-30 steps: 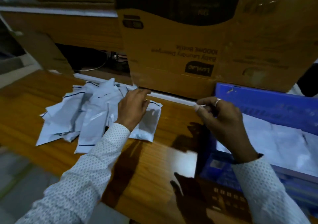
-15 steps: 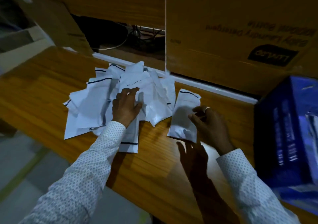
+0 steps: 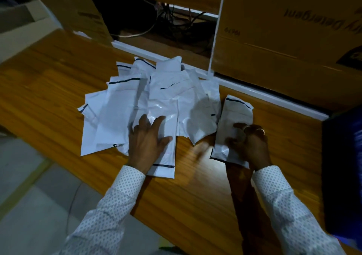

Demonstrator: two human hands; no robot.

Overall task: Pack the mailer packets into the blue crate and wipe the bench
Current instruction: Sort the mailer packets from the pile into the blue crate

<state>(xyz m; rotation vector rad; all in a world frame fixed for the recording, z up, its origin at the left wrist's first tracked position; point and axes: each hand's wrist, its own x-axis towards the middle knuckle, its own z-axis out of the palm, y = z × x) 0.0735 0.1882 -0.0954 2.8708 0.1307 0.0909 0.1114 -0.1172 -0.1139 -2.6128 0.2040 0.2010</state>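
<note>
Left hand (image 3: 146, 141) spread flat on heap of mailer packets (image 3: 148, 102) on table (image 3: 49, 90); right hand (image 3: 252, 145) gripping single packet (image 3: 233, 125) beside heap; blue crate (image 3: 342, 166) at right edge.

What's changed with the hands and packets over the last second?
The right hand came left from the crate and now grips a separate packet. The left hand shifted on the pile, fingers now spread flat. The pile stayed on the bench.

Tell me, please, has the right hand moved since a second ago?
Yes. The right hand left the blue crate rim, going left to the mailer packet it now grips beside the pile.
</note>
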